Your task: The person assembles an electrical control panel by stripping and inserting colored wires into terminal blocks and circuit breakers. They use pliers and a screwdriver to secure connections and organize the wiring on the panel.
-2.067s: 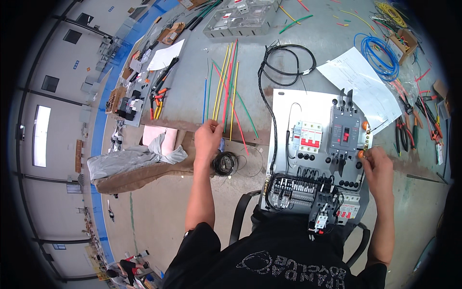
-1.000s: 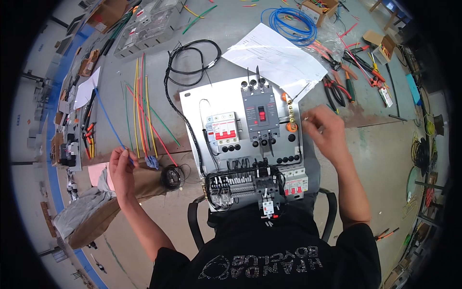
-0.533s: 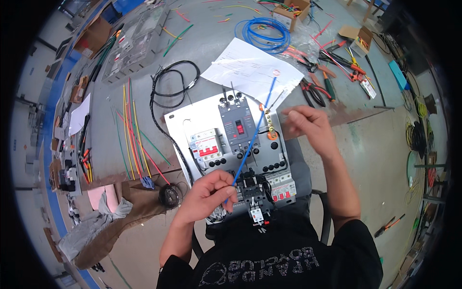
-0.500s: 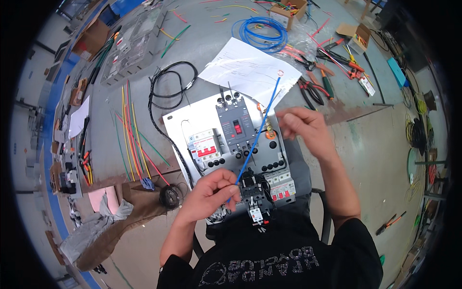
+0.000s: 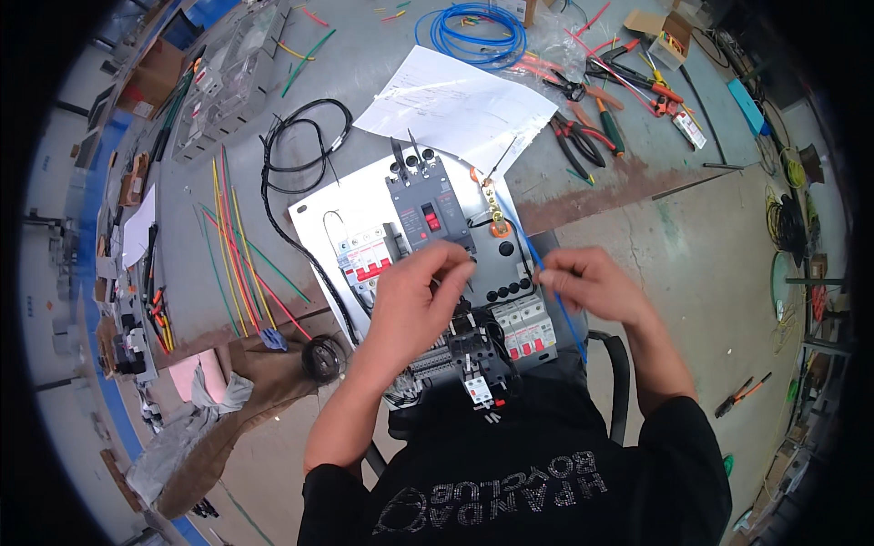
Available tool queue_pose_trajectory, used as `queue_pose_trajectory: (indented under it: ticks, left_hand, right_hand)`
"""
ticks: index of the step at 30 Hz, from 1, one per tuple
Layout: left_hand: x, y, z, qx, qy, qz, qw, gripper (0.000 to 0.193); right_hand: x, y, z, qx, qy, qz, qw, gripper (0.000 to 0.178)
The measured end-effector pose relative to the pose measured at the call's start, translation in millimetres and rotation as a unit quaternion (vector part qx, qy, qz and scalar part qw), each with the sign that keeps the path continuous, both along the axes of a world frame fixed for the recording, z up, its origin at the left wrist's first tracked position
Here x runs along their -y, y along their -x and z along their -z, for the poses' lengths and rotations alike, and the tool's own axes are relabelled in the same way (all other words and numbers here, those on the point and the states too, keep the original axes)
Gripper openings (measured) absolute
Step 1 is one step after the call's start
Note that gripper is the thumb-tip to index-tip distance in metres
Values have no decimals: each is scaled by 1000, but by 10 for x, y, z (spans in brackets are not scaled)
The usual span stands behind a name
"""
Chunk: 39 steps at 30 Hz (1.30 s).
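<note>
My right hand (image 5: 596,282) pinches a thin blue wire (image 5: 574,332) beside the right edge of a white metal mounting panel (image 5: 314,226). The wire runs up toward the brass terminal strip (image 5: 493,205) and down past the fingers. Over the middle of the panel, my left hand (image 5: 421,296) has thumb and fingertips together at the lower end of a large dark circuit breaker (image 5: 421,202); what they hold, if anything, is hidden. Left of that lies a small white breaker with red levers (image 5: 369,264). A black contactor (image 5: 475,341) and another small breaker (image 5: 525,328) sit nearest me.
Behind the panel a printed sheet (image 5: 455,100) lies on the grey table (image 5: 382,45). Beyond it is a blue wire coil (image 5: 473,36). Pliers (image 5: 580,146) and other hand tools lie at right; coloured wires (image 5: 241,246) and a black cable loop (image 5: 314,136) at left.
The blue wire has passed from my left hand to my right, and from across the panel to its right edge. My left hand has moved up and right to the large breaker.
</note>
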State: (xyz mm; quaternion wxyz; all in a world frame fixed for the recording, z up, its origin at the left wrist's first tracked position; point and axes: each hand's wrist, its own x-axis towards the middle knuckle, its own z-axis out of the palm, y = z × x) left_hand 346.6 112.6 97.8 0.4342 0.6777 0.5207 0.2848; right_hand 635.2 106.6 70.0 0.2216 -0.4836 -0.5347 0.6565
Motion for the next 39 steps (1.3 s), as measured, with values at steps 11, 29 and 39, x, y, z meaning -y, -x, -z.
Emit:
queue_pose_trajectory:
  ticks: [11,29,39]
  left_hand:
    - [-405,-373,251,-171,-343,103,918,21]
    - [-632,-448,407,-220,-367,151,891,18]
    - [-766,-332,149,-254,-313,167,900,33]
  right_hand:
    - [124,-10,493,-32,73,26,997,23]
    - [73,-104,750,-131,142,68,979,10]
    - [121,-108,795,-111,133,68,982,9]
